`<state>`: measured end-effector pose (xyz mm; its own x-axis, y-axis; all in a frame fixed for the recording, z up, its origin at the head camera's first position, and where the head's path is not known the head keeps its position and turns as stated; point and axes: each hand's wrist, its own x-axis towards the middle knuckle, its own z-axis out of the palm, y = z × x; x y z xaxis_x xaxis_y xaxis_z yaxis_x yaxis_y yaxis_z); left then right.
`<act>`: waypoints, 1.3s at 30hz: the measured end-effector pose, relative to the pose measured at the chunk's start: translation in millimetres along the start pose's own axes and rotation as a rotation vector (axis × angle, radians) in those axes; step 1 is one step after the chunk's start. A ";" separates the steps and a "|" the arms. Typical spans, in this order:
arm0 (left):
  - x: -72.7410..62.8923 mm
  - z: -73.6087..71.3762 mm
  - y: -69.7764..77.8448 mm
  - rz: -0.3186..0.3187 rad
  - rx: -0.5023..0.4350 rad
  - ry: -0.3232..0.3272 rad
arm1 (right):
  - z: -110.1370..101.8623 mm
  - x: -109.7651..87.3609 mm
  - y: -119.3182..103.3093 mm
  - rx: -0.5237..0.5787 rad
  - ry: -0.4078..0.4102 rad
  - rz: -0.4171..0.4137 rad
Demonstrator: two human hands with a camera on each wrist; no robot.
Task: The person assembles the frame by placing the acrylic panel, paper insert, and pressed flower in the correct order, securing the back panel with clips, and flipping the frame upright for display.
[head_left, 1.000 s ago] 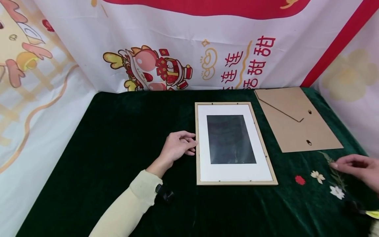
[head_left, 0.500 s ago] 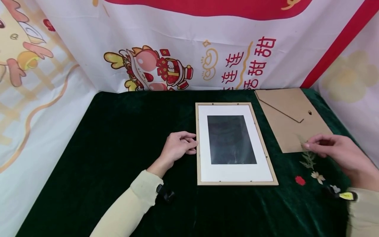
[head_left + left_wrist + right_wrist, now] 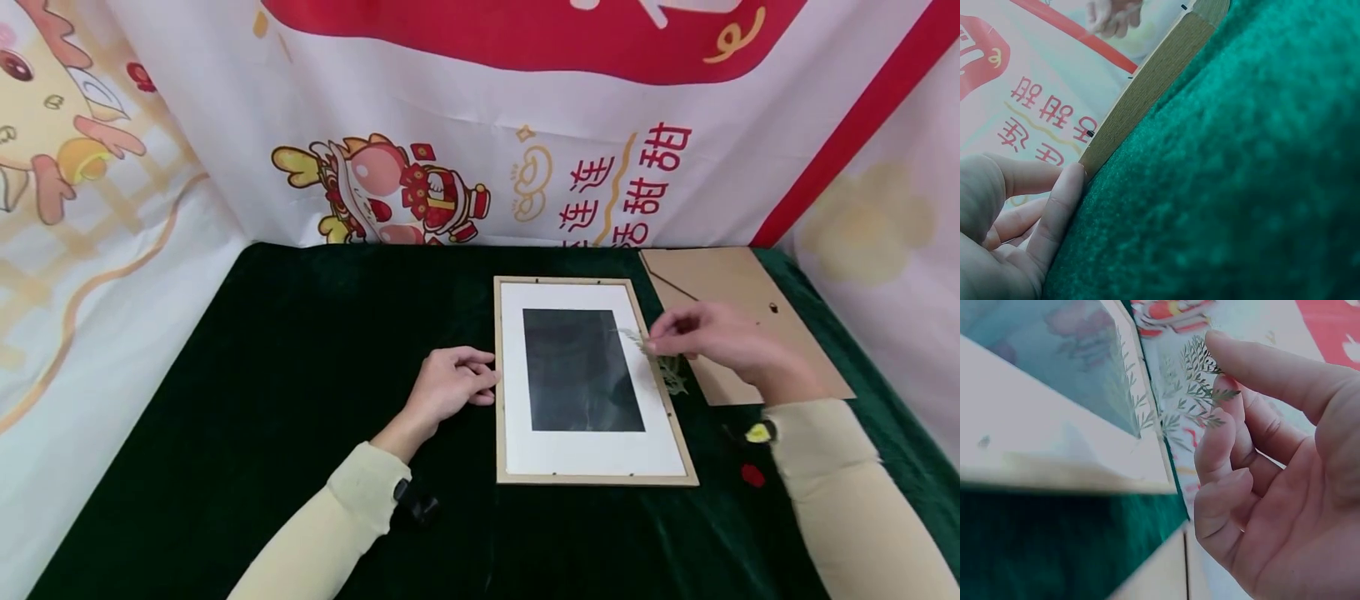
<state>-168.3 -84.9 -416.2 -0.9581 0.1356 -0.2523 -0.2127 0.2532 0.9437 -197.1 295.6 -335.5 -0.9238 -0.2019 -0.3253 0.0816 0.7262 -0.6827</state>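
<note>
Wooden frame [image 3: 592,480] toward the counter's [image 3: 300,417] far edge: my loose-fingered left hand [image 3: 447,382] touches it, my right hand [image 3: 716,340] pinches a fern [image 3: 1199,362].

The right hand [image 3: 723,342] hides the middle of the sprig [image 3: 672,377] and part of the board [image 3: 722,277] in the head view; the left sleeve [image 3: 330,508] and right sleeve [image 3: 840,483] run off its bottom edge; petals on the red flower [image 3: 752,476] are too small to tell. The left wrist view blurs the counter [image 3: 1254,187] and crops the frame [image 3: 1138,94].
</note>
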 end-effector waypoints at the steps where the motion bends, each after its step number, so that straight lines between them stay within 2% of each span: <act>1: -0.4 0.0 -0.5 0.001 -0.002 0.002 | 3.3 6.4 -5.5 0.000 -0.018 -0.008; 5: -1.0 1.4 -3.6 0.003 -0.013 0.004 | 18.7 29.4 -19.8 -0.005 -0.069 -0.046; 10: -3.6 7.1 -11.3 -0.006 -0.031 -0.007 | 39.6 49.5 -24.6 0.035 -0.132 -0.061; 18: -4.7 10.2 -13.0 0.002 -0.031 -0.007 | 60.2 67.2 -26.6 0.049 -0.115 -0.075; 26: -3.1 6.4 -8.0 -0.003 -0.021 -0.004 | 67.0 70.1 -27.3 0.064 -0.081 -0.081; 35: -1.1 4.2 -5.5 0.009 -0.015 -0.008 | 63.6 61.6 -24.4 -0.036 0.057 -0.184; 39: -0.4 2.3 -3.4 0.016 -0.012 -0.003 | 58.7 53.1 -19.5 -0.053 0.065 -0.193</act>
<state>-166.7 -83.7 -419.8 -0.9607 0.1425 -0.2382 -0.2000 0.2393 0.9501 -225.8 232.1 -377.9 -0.9425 -0.2997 -0.1477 -0.1179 0.7119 -0.6923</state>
